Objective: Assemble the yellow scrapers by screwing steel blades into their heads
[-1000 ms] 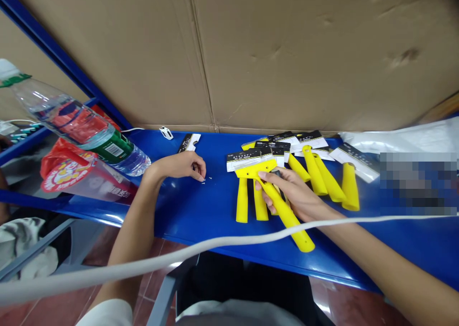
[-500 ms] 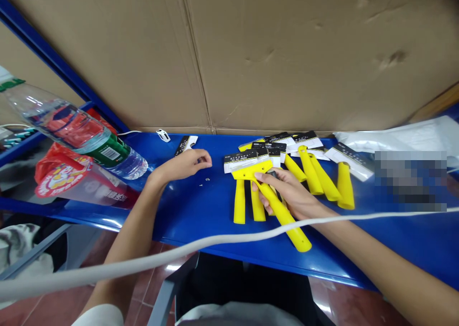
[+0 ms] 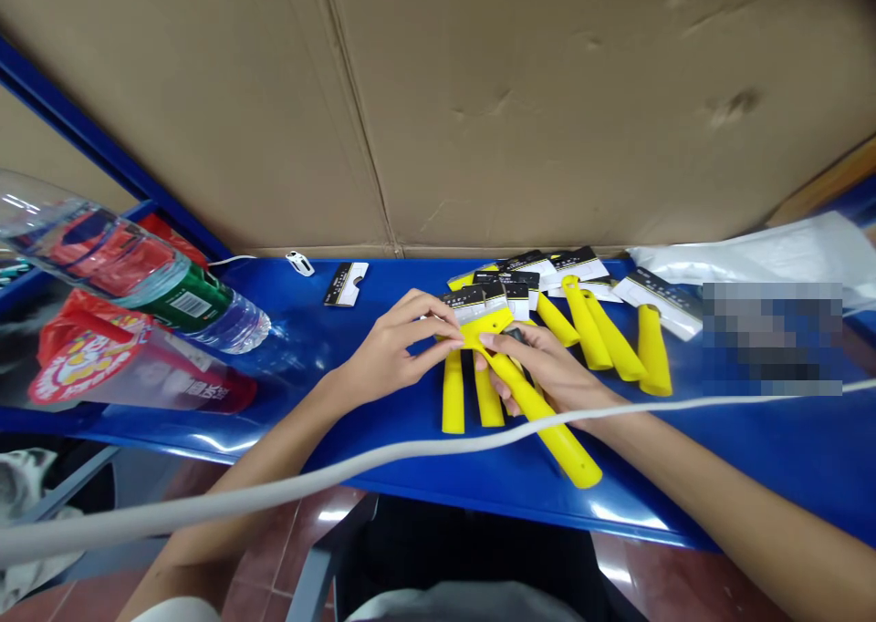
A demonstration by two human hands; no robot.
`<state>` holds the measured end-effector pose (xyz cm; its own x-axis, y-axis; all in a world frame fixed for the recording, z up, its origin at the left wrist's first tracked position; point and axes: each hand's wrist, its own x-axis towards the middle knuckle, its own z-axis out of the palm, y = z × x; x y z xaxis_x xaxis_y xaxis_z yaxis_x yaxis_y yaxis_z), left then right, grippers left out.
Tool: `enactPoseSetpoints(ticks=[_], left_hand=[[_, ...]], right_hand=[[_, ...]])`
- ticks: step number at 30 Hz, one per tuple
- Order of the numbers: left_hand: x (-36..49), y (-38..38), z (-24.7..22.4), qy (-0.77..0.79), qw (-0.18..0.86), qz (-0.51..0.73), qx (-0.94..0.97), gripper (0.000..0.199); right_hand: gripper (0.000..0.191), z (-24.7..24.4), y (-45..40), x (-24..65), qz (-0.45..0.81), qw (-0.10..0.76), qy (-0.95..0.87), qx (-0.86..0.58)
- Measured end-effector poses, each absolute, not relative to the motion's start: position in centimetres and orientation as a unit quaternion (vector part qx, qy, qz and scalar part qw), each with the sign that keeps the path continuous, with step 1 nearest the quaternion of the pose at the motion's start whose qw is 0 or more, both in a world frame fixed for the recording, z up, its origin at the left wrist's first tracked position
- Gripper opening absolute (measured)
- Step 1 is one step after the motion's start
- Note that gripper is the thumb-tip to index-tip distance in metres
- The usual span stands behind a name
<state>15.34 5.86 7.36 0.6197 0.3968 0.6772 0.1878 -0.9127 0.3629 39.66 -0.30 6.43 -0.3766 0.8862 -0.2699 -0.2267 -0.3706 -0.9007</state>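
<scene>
The right hand (image 3: 557,364) has its fingers curled around the neck of a yellow scraper (image 3: 540,417). Left of them, the left hand's (image 3: 387,353) fingers nearly meet at its head; whether they grip anything is unclear. Other yellow scrapers (image 3: 620,339) lie on the bench (image 3: 766,435) beyond the right fingers.

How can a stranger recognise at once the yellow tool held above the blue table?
On the blue table, find the cluster of yellow tools. The wanted one is in the right grip, its handle behind a white cable; only this one is held.
</scene>
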Motion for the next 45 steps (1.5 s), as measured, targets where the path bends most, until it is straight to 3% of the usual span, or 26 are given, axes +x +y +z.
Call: enactPoseSetpoints(ticks=[17, 25, 30, 33, 38, 45], left_hand=[[14.2, 6.9, 7.2, 0.107, 0.051, 0.393, 0.912, 0.016], [14.3, 6.6, 7.8, 0.072, 0.115, 0.402, 0.906, 0.019], [13.1, 7.1, 9.0, 0.177, 0.143, 0.404, 0.886, 0.021], [10.9, 8.5, 9.9, 0.320, 0.204, 0.321, 0.868, 0.024], [7.6, 10.7, 9.7, 0.416, 0.350, 0.034, 0.839, 0.042], [7.1, 11.3, 8.8, 0.420, 0.362, -0.009, 0.832, 0.030]], right_hand=[[0.048, 6.7, -0.1, 39.7, 0.746, 0.383, -0.374, -0.398], [0.043, 6.3, 0.2, 40.4, 0.753, 0.336, -0.424, -0.373], [0.041, 6.3, 0.0, 40.3, 0.735, 0.383, -0.422, -0.369], [0.039, 6.5, 0.0, 40.1, 0.708, 0.431, -0.411, -0.379], [0.044, 6.8, 0.0, 39.9, 0.672, 0.472, -0.404, -0.403], [0.043, 6.7, -0.1, 39.7, 0.677, 0.455, -0.416, -0.402]])
